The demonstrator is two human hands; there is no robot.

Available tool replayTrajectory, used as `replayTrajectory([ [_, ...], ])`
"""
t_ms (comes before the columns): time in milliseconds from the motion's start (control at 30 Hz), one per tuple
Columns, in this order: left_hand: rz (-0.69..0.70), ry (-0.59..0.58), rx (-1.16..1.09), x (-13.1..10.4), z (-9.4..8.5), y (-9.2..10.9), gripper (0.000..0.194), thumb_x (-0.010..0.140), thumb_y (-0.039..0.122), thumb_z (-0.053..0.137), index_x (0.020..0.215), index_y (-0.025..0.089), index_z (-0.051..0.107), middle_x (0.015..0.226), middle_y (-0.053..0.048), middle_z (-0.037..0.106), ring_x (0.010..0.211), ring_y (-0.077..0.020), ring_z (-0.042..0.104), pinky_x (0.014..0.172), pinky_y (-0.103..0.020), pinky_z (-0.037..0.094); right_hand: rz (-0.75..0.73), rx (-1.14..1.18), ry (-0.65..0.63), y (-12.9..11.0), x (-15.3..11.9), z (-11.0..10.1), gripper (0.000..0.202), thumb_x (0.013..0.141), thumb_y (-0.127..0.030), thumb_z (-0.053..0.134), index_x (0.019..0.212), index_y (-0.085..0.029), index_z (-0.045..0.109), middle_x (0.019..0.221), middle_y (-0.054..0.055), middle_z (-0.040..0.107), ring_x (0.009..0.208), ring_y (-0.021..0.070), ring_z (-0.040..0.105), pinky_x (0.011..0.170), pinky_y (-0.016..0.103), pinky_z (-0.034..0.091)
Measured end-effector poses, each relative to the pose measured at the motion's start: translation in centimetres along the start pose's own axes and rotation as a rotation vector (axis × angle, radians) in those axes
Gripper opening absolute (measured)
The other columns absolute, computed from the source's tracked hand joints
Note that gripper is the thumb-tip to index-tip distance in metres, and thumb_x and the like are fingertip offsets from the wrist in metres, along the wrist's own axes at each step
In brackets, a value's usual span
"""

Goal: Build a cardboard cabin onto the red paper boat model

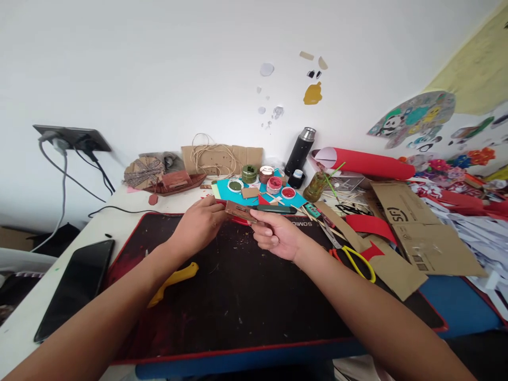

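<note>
Between my two hands, above the back part of the black mat [246, 296], is a small brown piece [239, 211] with a slot in it. My right hand [275, 233] pinches its right end, thumb on top and fingers curled below. The fingers of my left hand [202, 222] are bent together at its left end. Something red shows just behind the piece, partly hidden. Under my left forearm lies a yellow-handled tool [174, 280], partly covered by the arm.
Open paint jars [274, 184] stand on blue paper behind the hands. A brown model boat [178, 182] sits at the back left, a phone [75, 288] at the left. Scissors [359, 262], cardboard [428, 227] and a jar of murky liquid [315, 186] are on the right.
</note>
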State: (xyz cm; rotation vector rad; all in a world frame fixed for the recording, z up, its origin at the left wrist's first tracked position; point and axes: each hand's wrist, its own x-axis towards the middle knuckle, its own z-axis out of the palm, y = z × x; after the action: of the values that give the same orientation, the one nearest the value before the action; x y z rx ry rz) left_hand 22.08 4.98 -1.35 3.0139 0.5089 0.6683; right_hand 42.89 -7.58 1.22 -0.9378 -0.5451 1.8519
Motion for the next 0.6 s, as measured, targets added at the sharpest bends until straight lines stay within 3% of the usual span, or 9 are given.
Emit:
replayTrajectory([
  [133,0.044,-0.037,-0.036,-0.5,-0.6,0.4,0.034,0.100,0.011,0.047,0.105,0.024,0.078,0.099,-0.008,0.079,0.098,-0.0285,0.068,0.086,-0.041,0.055,-0.057,-0.085,0.058,0.2,0.2,-0.8,0.033,0.095,-0.041,0.075,0.080,-0.021,0.054,0.049,-0.014,0.038,0.038,0.0051,0.020,0.040,0.020,0.015],
  [333,0.131,-0.009,-0.077,-1.5,-0.3,0.8,0.036,0.103,0.010,0.043,0.109,0.021,0.077,0.102,-0.009,0.078,0.105,-0.0255,0.074,0.101,-0.039,0.058,-0.143,-0.423,0.216,1.0,1.1,-1.9,0.045,0.088,-0.048,0.081,0.068,-0.022,0.050,0.045,-0.010,0.044,0.038,0.0055,0.025,0.039,0.022,0.012],
  [467,0.144,0.012,-0.079,-2.4,0.5,0.9,0.030,0.104,0.012,0.046,0.108,0.020,0.075,0.100,-0.008,0.078,0.099,-0.0245,0.075,0.092,-0.036,0.061,-0.215,-0.651,0.300,1.3,1.7,-2.4,0.036,0.091,-0.047,0.076,0.073,-0.021,0.058,0.044,-0.010,0.044,0.038,0.0070,0.030,0.040,0.022,0.019],
  [600,0.116,-0.042,-0.101,-3.3,1.1,1.0,0.026,0.104,0.013,0.048,0.111,0.018,0.073,0.098,-0.008,0.079,0.088,-0.0232,0.075,0.079,-0.034,0.061,-0.293,-0.782,0.364,1.4,2.3,-2.7,0.036,0.093,-0.048,0.072,0.073,-0.021,0.059,0.046,-0.009,0.046,0.041,0.0086,0.035,0.044,0.023,0.025],
])
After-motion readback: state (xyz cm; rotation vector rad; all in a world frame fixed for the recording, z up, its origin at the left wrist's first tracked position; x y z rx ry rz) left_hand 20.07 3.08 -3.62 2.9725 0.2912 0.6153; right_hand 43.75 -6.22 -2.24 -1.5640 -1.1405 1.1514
